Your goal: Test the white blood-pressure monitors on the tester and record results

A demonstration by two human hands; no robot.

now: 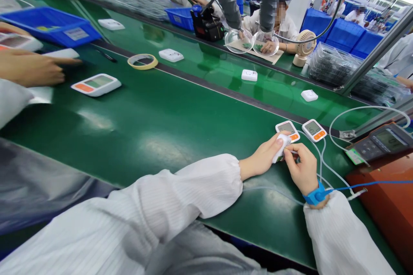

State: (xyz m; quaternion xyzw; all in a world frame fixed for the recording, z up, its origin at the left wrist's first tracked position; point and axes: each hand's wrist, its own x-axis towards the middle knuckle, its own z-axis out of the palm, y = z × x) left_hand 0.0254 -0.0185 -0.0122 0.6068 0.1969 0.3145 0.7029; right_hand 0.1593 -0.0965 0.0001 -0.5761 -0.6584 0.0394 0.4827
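My left hand [260, 158] is closed around a small white device [279, 154], tilted on its side, of the same shape as the blood pressure monitors nearby. The fingers of my right hand [302, 167] are pinched together at the near edge of that device; what lies between them is hidden. A blue wrist strap [316, 195] with a cord circles my right wrist. Just beyond my hands lie a white-and-orange blood pressure monitor [294, 136] and a second blood pressure monitor [314, 130], screens up. Thin clear tubes [322, 154] run beside my right hand.
To the right, a grey meter [383, 142] rests on an orange box [383, 193]. A roll of tape [142, 62] and another monitor [96, 84] lie on the green bench [180, 124]. Several white devices sit along the belt. A co-worker's hand [29, 66] works at the left near a blue bin [51, 25].
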